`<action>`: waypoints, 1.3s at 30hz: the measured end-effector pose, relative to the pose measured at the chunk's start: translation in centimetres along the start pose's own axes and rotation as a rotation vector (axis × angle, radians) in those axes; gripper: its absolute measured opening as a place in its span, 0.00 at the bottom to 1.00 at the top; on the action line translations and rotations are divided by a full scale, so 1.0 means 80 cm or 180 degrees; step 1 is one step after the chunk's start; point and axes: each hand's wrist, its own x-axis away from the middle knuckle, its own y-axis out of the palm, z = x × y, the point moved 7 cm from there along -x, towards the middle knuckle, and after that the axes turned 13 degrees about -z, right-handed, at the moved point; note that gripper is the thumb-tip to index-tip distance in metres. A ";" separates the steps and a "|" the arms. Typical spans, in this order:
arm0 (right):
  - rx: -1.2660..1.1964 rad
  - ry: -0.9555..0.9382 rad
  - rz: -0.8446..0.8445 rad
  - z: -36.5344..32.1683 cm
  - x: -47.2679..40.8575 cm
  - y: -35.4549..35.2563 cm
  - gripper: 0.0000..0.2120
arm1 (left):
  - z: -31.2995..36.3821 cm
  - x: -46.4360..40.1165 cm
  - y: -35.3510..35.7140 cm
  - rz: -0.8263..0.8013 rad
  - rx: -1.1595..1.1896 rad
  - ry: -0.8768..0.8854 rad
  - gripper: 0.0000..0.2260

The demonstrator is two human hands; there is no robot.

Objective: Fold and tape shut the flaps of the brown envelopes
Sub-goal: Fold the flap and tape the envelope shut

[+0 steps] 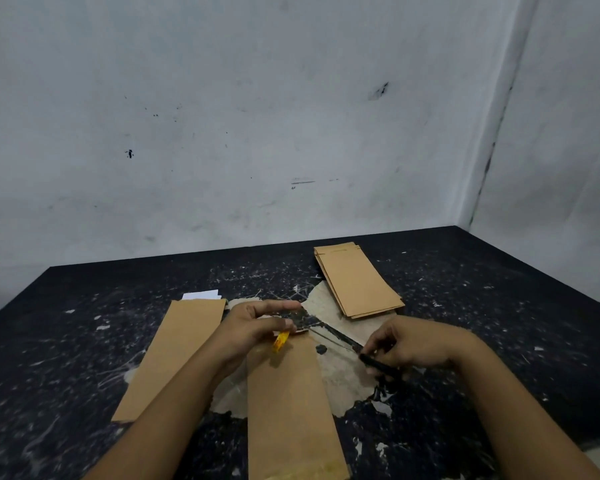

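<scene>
Centrally, left hand [253, 327] pinches what appears to be a tape strip [280, 341] above the brown envelope [288, 403]; at 3 o'clock, right hand [409, 344] grips scissors [347, 342].

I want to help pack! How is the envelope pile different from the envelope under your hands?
The envelope pile is several stacked, far right, untouched. The single envelope lies alone, near, between the left hand holding tape and the right hand holding scissors. Both are brown and flat.
</scene>
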 end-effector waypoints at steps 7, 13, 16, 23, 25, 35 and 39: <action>0.1313 0.0954 0.0993 -0.001 0.012 -0.004 0.12 | -0.003 0.000 -0.003 0.0180 -0.0277 0.0018 0.15; 0.1630 0.1462 0.1099 -0.001 0.012 -0.009 0.15 | -0.003 -0.001 0.002 0.0142 -0.0359 -0.0031 0.15; 0.1455 0.1409 0.0888 0.003 0.011 -0.007 0.21 | -0.002 0.000 0.002 0.0153 -0.0406 -0.0052 0.14; 0.1170 0.1385 0.0799 0.010 0.014 -0.004 0.13 | 0.000 0.002 0.002 0.0270 -0.0293 0.0041 0.12; 0.1077 0.1406 0.0805 0.012 0.016 -0.004 0.12 | 0.003 0.003 0.003 0.0320 -0.0300 0.0104 0.11; 0.1173 0.1143 0.0817 -0.014 0.028 -0.008 0.17 | 0.006 0.004 0.003 0.0391 -0.0346 0.0139 0.12; 0.0665 0.0138 0.0570 -0.057 -0.009 0.012 0.23 | 0.007 0.003 0.007 0.0473 -0.0244 0.0265 0.13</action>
